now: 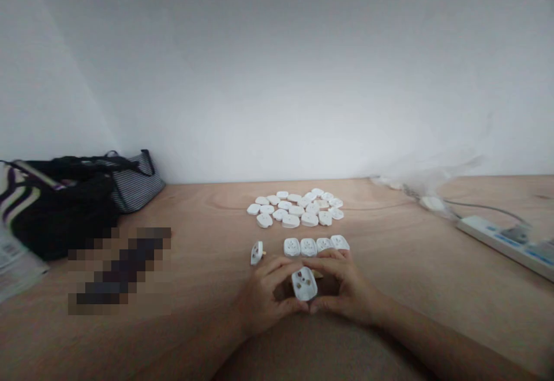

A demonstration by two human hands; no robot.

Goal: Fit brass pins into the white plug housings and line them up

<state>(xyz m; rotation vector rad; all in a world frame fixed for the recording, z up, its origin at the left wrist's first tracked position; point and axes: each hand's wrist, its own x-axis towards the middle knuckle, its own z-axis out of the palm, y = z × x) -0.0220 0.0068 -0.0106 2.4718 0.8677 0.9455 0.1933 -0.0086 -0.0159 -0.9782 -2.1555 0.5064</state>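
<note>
One plug casing is gripped by left hand and, seemingly, right hand; beyond it, four casings are aligned

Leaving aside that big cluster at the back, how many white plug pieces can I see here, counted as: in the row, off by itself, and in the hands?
White plug pieces in the row: 4
White plug piece by itself: 1
White plug piece held between the left hand and right hand: 1
Total: 6 visible
</note>
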